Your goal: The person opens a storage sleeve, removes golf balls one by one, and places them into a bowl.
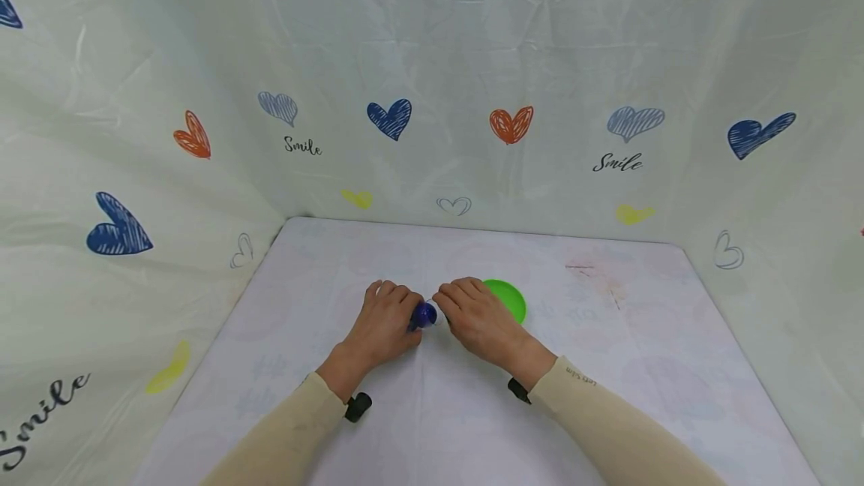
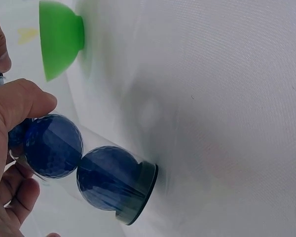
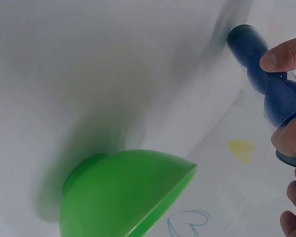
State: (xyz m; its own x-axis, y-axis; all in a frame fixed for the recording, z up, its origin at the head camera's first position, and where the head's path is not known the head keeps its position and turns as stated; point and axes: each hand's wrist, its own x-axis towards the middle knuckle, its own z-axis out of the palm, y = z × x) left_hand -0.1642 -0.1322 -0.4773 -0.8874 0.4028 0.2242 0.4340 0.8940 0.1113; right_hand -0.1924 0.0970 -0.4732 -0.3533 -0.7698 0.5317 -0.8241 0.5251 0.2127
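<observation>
My left hand [image 1: 385, 325] grips a clear tube with blue dimpled balls inside, like golf balls. In the left wrist view two blue balls [image 2: 54, 146] show below the thumb, and a dark end cap [image 2: 143, 192] closes the lower end, close to the table. At the tube's upper end, my right hand [image 1: 482, 321] pinches a dark cap [image 3: 290, 159]; its fingers partly hide it. One blue ball [image 1: 424, 314] shows between the two hands. Whether the upper cap is seated on the tube or apart from it, I cannot tell.
Just beyond my right hand a green bowl [image 1: 509, 298] stands upright on the white table [image 1: 418, 426]. A pale curtain [image 1: 445, 43] printed with hearts surrounds the table at the back and sides. Reddish marks [image 1: 594, 276] stain the tabletop at the far right.
</observation>
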